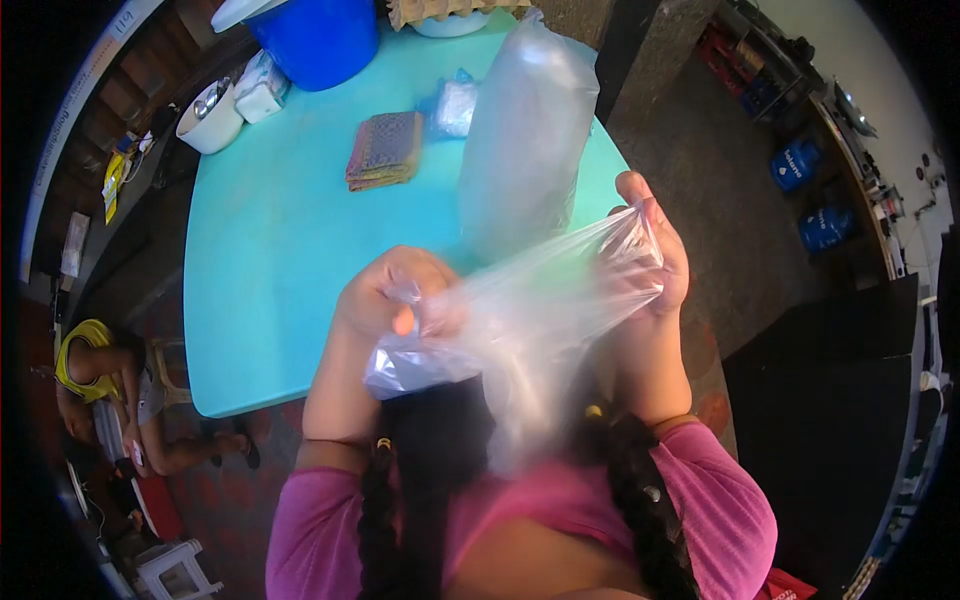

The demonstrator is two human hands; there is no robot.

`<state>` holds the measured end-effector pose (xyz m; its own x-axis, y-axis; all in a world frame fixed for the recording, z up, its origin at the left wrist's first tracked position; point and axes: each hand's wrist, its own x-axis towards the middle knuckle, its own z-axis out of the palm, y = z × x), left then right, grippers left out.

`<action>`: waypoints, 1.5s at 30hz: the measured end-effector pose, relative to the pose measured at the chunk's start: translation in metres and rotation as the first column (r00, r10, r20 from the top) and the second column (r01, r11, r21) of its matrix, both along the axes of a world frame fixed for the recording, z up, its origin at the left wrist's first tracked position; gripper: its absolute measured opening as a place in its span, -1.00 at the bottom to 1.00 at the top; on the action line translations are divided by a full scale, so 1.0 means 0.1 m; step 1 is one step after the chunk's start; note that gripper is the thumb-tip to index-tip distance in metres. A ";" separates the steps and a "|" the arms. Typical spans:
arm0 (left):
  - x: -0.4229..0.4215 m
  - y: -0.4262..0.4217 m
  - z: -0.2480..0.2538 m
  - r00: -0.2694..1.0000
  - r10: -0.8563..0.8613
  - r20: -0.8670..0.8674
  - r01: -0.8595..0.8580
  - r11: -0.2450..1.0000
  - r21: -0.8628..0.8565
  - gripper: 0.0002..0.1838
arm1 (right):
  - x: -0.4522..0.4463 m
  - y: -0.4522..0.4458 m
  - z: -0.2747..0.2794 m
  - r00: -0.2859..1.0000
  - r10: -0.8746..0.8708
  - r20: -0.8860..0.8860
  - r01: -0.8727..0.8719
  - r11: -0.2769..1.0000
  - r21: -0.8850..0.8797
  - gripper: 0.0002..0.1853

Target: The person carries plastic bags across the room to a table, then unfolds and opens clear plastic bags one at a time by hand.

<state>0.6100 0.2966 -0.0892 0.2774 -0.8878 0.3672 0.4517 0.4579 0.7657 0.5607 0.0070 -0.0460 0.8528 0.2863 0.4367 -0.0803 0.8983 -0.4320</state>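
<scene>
A thin clear plastic bag (530,310) is stretched between my two hands in front of my chest, its lower part blurred and hanging down. My left hand (400,295) is closed on one side of it, with a bunched piece sticking out below the fingers. At the other side, my right hand (655,250) grips the plastic, which pulls tight across the palm; some of its fingers are hidden behind the film. Just beyond the hands, a tall, full-looking translucent plastic bag (530,130) stands on the turquoise table (270,260). Its contents are not clear.
Folded patterned cloths (385,150) and a small plastic-wrapped pack (457,107) lie on the table. Farther back are a blue bucket (320,45), a white container with utensils (210,120) and egg trays (450,8). A person in yellow (95,360) sits at left.
</scene>
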 end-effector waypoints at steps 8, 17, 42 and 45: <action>0.86 -0.06 0.47 0.950 0.254 -0.184 -0.303 0.892 -0.336 -0.59 | 0.37 0.01 0.64 0.985 -0.165 0.042 0.165 0.986 0.000 -0.86; 1.10 -0.18 0.11 0.823 0.556 -0.118 -0.549 0.831 0.089 -0.55 | 0.75 0.04 0.02 0.944 -0.002 -0.331 0.057 0.986 0.157 -0.70; 0.75 0.40 -1.62 0.366 0.531 0.764 -0.924 0.109 0.367 -0.45 | 0.23 0.10 -1.25 0.578 -0.648 0.496 0.552 -0.137 -0.823 -0.86; 0.40 0.38 -1.01 0.333 0.620 0.710 -0.930 0.090 0.357 -0.43 | 0.22 -0.04 -1.20 0.569 -0.588 0.575 0.490 -0.319 -0.811 -0.84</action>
